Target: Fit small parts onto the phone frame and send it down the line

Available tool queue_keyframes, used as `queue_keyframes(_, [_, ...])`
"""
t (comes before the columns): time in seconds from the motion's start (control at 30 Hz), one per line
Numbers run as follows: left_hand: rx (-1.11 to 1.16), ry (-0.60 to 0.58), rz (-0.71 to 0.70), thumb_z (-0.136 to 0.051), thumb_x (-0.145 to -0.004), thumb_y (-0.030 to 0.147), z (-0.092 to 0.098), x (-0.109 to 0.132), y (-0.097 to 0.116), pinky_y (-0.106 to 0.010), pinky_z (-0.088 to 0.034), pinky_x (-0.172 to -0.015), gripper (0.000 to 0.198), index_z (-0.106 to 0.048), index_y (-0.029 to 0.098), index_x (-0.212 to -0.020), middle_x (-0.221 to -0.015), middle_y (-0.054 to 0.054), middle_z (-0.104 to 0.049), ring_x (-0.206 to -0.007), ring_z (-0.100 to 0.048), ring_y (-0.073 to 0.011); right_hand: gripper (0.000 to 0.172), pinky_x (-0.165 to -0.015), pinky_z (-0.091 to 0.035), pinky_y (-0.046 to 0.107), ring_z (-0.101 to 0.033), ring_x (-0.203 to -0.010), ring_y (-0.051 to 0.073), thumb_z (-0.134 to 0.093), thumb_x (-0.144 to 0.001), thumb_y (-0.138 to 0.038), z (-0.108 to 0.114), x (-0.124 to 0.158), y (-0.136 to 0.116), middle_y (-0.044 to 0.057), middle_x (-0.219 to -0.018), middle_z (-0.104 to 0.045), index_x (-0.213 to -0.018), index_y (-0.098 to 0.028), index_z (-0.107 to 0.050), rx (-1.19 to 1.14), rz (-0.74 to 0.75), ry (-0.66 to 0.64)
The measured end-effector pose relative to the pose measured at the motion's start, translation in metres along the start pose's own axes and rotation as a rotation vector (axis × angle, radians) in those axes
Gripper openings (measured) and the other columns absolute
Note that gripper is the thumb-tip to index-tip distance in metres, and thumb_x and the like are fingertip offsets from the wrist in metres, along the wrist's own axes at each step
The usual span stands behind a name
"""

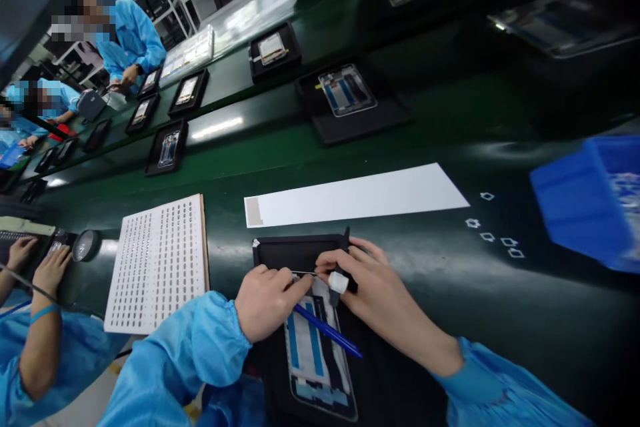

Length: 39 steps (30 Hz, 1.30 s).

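Observation:
A phone frame with blue strips on its back lies in a black tray in front of me. My left hand is closed, its index finger and thumb reaching to the frame's upper edge. From under it a slim blue pen-like stick slants down to the right across the frame. My right hand is closed around a dark tool with a small white block on it, above the frame's upper right. Its fingertips come close to my left fingertips, and what lies between them is too small to tell.
A white perforated board with rows of small parts stands at left, beside a co-worker's hands. A white strip lies behind the tray. Small ring-like pieces and a blue bin are at right. Trays with phone parts line the green bench.

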<state>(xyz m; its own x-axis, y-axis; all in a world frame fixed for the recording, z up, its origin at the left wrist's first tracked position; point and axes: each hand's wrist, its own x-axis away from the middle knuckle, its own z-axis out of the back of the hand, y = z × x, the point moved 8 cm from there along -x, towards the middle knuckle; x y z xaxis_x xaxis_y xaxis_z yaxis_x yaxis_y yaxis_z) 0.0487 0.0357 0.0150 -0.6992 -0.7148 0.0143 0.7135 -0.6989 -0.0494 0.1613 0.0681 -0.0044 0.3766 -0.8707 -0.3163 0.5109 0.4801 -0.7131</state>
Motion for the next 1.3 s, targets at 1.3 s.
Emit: queue_keyframes(1.3, [0.183, -0.108, 0.387, -0.043, -0.097, 0.049, -0.026, 0.002, -0.114, -0.027, -0.056, -0.069, 0.038, -0.056, 0.034, -0.129, -0.141, 0.000, -0.052, -0.104, -0.066, -0.0198, 0.015, -0.066, -0.046, 0.030, -0.069, -0.070, 0.024, -0.060, -0.081, -0.034, -0.033, -0.095, 0.031, 0.002, -0.066, -0.069, -0.073, -0.022, -0.056, -0.271, -0.531, 0.137])
